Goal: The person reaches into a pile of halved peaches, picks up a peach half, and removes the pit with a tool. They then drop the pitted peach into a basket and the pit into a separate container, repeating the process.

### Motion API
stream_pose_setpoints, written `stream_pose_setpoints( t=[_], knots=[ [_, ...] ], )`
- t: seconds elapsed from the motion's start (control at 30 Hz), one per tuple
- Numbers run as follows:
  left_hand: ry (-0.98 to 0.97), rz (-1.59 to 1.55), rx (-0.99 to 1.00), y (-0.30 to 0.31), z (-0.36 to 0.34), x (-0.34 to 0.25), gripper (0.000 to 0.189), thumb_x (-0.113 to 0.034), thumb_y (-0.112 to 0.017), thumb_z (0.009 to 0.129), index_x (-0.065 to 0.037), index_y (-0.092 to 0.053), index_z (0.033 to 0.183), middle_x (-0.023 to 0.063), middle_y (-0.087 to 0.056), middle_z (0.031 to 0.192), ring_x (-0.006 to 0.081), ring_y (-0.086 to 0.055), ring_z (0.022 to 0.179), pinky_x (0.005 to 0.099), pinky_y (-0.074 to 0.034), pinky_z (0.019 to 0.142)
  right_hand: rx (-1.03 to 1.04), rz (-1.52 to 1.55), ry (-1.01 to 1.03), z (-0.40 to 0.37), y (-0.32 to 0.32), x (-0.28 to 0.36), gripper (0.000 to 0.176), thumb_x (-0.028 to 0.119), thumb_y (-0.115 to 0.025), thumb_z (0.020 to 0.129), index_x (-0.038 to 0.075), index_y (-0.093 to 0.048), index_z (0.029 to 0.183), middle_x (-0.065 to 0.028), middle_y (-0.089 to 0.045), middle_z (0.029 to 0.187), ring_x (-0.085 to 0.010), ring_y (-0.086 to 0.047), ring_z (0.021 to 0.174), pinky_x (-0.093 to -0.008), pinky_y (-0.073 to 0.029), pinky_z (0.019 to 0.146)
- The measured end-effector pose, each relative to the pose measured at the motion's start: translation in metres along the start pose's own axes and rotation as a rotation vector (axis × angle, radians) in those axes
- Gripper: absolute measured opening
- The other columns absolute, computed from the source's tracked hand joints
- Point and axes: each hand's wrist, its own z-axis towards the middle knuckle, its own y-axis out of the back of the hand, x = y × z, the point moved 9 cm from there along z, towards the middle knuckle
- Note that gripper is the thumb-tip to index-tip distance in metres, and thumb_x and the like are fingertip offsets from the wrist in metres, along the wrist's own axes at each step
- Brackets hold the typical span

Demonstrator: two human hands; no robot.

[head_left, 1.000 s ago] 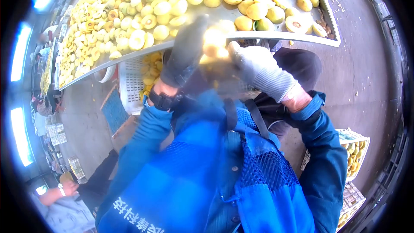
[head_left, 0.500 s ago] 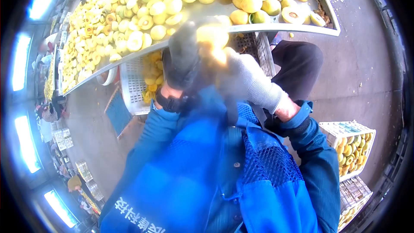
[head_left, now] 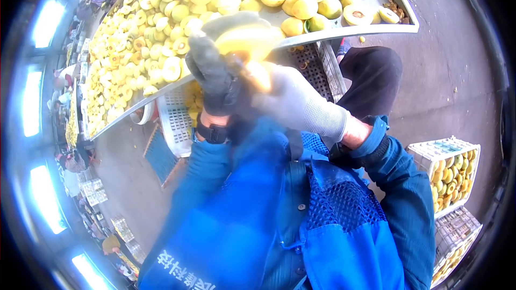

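In a dark rubber glove, my left hand (head_left: pixel 215 75) cradles a yellow peach half (head_left: pixel 248 42) from behind, its fingers curled over the far side. My right hand (head_left: pixel 301 96), in a white knit glove, is closed just below and to the right of that half. A bright orange-yellow piece (head_left: pixel 259 75) shows at its fingertips, smeared by motion; I cannot tell what the right hand grips. Both hands are in front of my chest, at the near edge of a metal-rimmed table (head_left: pixel 349 33). Heaped on the table are many yellow peach halves (head_left: pixel 172 67), some with pits showing.
Under the table edge stand a white crate (head_left: pixel 177 123) with yellow pieces and a dark perforated crate (head_left: pixel 314 70). Stacked crates (head_left: pixel 443 182) of peach halves are at my right. A blue board (head_left: pixel 161 150) is at lower left. Other people are far left.
The left hand has turned and opened toward the camera, so more of the peach half shows. The right hand has shifted slightly left and down. The whole view has tilted a little.
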Motion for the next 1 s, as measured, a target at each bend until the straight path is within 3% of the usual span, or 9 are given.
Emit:
stream_pose_setpoints(
  t=[0.1, 0.2, 0.37, 0.47, 0.63, 0.73, 0.83, 0.9, 1.0],
  knots=[
    [0.025, -0.081, 0.035, -0.008, 0.0, -0.004, 0.075, -0.059, -0.024, 0.102, 0.005, -0.062, 0.113, 0.0174, -0.068, 0.1, 0.0279, -0.068, 0.089, 0.0403, -0.057, 0.083, 0.144, 0.101, -0.173, -0.001, -0.001, -0.006, 0.024, 0.009, -0.062, 0.087, -0.001, -0.062, 0.11, -0.0083, -0.068, 0.086, -0.0125, -0.061, 0.081, -0.0338, -0.05, 0.074],
    [0.014, -0.037, 0.101, -0.008, 0.001, -0.001, 0.077, -0.061, -0.023, 0.101, 0.005, -0.062, 0.111, 0.0175, -0.068, 0.098, 0.0281, -0.068, 0.088, 0.0397, -0.057, 0.082, 0.31, 0.106, -0.206, -0.001, 0.001, -0.006, 0.023, 0.009, -0.061, 0.087, -0.002, -0.062, 0.108, -0.0065, -0.068, 0.083, -0.0115, -0.061, 0.08, -0.0328, -0.05, 0.073],
    [0.005, 0.06, 0.215, -0.005, 0.002, 0.003, 0.081, -0.065, -0.022, 0.099, 0.005, -0.063, 0.108, 0.0177, -0.068, 0.094, 0.0283, -0.067, 0.085, 0.0388, -0.056, 0.08, 0.336, -0.335, -0.189, 0.007, 0.016, -0.004, 0.019, 0.01, -0.059, 0.086, -0.003, -0.062, 0.099, -0.0069, -0.062, 0.074, -0.0112, -0.057, 0.073, -0.0318, -0.049, 0.07],
    [0.021, 0.029, 0.199, -0.008, 0.001, 0.003, 0.083, -0.067, -0.021, 0.098, 0.005, -0.063, 0.106, 0.0179, -0.068, 0.092, 0.0284, -0.067, 0.084, 0.0383, -0.056, 0.079, 0.345, 0.015, -0.153, -0.002, 0.005, 0.012, 0.019, 0.01, -0.06, 0.084, -0.004, -0.061, 0.096, -0.0087, -0.064, 0.074, -0.0136, -0.06, 0.072, -0.0338, -0.05, 0.068],
    [0.064, -0.074, 0.139, -0.011, -0.004, 0.006, 0.087, -0.07, -0.02, 0.097, 0.005, -0.064, 0.104, 0.0181, -0.068, 0.089, 0.0287, -0.067, 0.081, 0.0373, -0.055, 0.077, 0.286, -0.07, -0.217, -0.006, 0.008, -0.006, 0.02, 0.012, -0.06, 0.087, -0.004, -0.062, 0.1, -0.0061, -0.063, 0.075, -0.0111, -0.056, 0.072, -0.031, -0.049, 0.069],
    [0.045, -0.154, 0.133, -0.019, -0.006, -0.006, 0.082, -0.067, -0.022, 0.097, 0.005, -0.061, 0.107, 0.0189, -0.067, 0.092, 0.0294, -0.066, 0.083, 0.0376, -0.055, 0.078, 0.357, 0.239, -0.212, -0.009, 0.0, 0.003, 0.016, 0.014, -0.06, 0.088, -0.002, -0.062, 0.091, -0.0045, -0.062, 0.072, -0.0099, -0.055, 0.068, -0.0304, -0.048, 0.064],
    [0.017, -0.065, 0.157, -0.017, -0.01, -0.004, 0.071, -0.059, -0.03, 0.097, 0.005, -0.054, 0.114, 0.0201, -0.063, 0.101, 0.0296, -0.063, 0.091, 0.038, -0.053, 0.083, 0.498, 0.193, -0.257, -0.014, 0.0, -0.014, 0.015, 0.013, -0.06, 0.088, 0.0, -0.063, 0.083, -0.0024, -0.061, 0.07, -0.0084, -0.055, 0.065, -0.0295, -0.047, 0.061],
    [-0.021, 0.026, 0.209, -0.016, -0.012, -0.004, 0.065, -0.054, -0.035, 0.097, 0.006, -0.049, 0.119, 0.0208, -0.06, 0.107, 0.0298, -0.062, 0.096, 0.0383, -0.051, 0.086, 0.578, -0.054, -0.073, -0.008, 0.009, -0.017, 0.016, 0.012, -0.06, 0.088, 0.0, -0.062, 0.078, -0.0021, -0.061, 0.069, -0.008, -0.053, 0.064, -0.0295, -0.046, 0.059],
    [-0.076, 0.154, 0.214, -0.015, -0.015, -0.003, 0.06, -0.046, -0.043, 0.097, 0.006, -0.042, 0.127, 0.022, -0.056, 0.116, 0.03, -0.059, 0.103, 0.0388, -0.049, 0.09, 0.53, -0.43, 0.121, 0.005, 0.015, -0.024, 0.016, 0.014, -0.062, 0.086, 0.0, -0.06, 0.079, -0.0081, -0.062, 0.068, -0.017, -0.059, 0.06, -0.0338, -0.047, 0.056]
  ],
)
